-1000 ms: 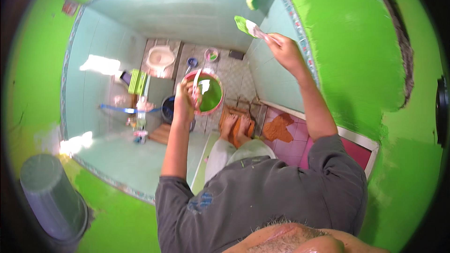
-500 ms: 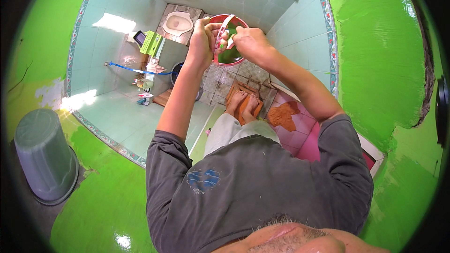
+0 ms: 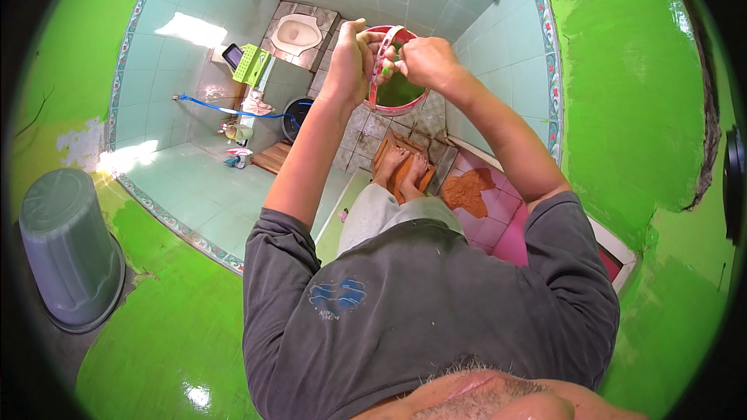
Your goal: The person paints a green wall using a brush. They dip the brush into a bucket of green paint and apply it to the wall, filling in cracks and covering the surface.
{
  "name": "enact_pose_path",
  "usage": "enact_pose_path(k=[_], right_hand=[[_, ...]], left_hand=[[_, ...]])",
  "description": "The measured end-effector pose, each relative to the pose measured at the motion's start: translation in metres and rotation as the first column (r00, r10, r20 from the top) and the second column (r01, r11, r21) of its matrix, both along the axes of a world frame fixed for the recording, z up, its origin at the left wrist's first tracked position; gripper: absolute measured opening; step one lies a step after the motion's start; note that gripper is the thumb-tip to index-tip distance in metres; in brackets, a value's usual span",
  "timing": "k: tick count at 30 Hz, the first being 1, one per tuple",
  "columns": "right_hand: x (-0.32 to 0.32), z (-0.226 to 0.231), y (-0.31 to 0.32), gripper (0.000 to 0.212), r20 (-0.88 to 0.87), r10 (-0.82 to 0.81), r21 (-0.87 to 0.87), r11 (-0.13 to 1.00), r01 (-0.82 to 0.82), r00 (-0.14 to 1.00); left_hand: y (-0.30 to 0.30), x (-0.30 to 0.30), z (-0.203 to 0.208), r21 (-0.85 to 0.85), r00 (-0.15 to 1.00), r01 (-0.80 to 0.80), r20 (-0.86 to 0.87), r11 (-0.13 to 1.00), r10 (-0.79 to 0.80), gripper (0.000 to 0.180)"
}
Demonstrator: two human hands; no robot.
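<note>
You are holding the paint bucket point(image 3: 398, 111) out in front, your left hand point(image 3: 355, 64)'s fingers clamping its slim handle point(image 3: 378, 70), likely the best hold for a heavy, sloshing load, while your right hand point(image 3: 426, 61) is reaching over the opening, finger closure hidden.

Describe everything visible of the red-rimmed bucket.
The bucket is round and looks plastic, its mouth open, with a pale, red-marked handle arching across. Inside is green liquid resembling paint. It appears to hang above the tiled floor from the left hand, which curls around the handle. The right hand is over the mouth; whether it touches the bucket is unclear.
</note>
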State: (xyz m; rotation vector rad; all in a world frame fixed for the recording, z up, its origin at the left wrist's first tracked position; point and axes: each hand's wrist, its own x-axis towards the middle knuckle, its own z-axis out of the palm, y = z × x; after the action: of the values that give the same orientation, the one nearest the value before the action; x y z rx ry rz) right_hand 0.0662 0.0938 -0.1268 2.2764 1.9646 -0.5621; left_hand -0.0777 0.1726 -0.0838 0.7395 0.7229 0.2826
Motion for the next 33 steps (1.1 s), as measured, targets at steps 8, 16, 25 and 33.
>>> enact_pose_path(k=[8,16,25,33], right_hand=[[0.049,-0.016,-0.043,0.034,-0.659,-0.422,-0.142,0.882,0.449,0.622],[0.042,-0.011,-0.084,0.023,-0.870,-0.492,-0.416,0.767,0.489,0.031],[0.044,-0.011,-0.105,0.019,-0.920,-0.376,-0.381,0.798,0.466,-0.108],[0.055,0.033,-0.116,0.029,-0.936,-0.049,-0.258,0.771,0.583,-0.348]], left_hand=[[0.001,0.003,0.000,-0.001,0.999,-0.029,0.018,1.000,0.029,0.055],[0.002,-0.004,-0.003,-0.008,0.992,-0.120,0.029,0.993,0.120,0.055],[0.004,-0.012,-0.003,-0.045,0.983,-0.170,0.057,0.984,0.173,0.059],[-0.004,-0.033,-0.016,-0.073,0.977,-0.209,0.026,0.975,0.211,0.054]])
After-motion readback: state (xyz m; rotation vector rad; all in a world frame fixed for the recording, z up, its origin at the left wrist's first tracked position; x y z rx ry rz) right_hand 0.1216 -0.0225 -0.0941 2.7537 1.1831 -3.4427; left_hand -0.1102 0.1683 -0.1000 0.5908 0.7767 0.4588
